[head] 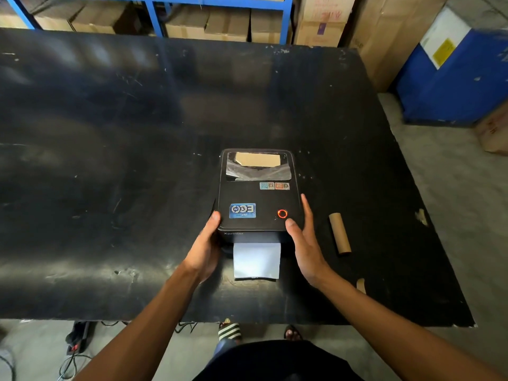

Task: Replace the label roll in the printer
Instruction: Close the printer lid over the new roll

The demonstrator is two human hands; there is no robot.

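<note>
We look down on a black table with a black printer standing near its front edge, lid closed. Our left hand is pressed against the printer's front left corner, thumb on the top edge and fingers wrapped around the side, out of sight. Our right hand lies flat and open along the front right side, thumb resting on the lid just below the lit red button, fingers extended along the right wall. Neither hand closes around anything loose; together they bracket the printer between them.

A strip of white label paper emerges from the front slot and lies on the table, directly between the two wrists and touching neither. Through the clear window at the rear of the lid we see a tan cardboard piece and crinkled film; whether a roll is seated inside, we cannot tell.

An empty cardboard tube lies on the table just to the right of the right hand, apart from it. A blue sticker marks the lid near the left thumb. Cardboard boxes on blue shelving stand beyond the table.
</note>
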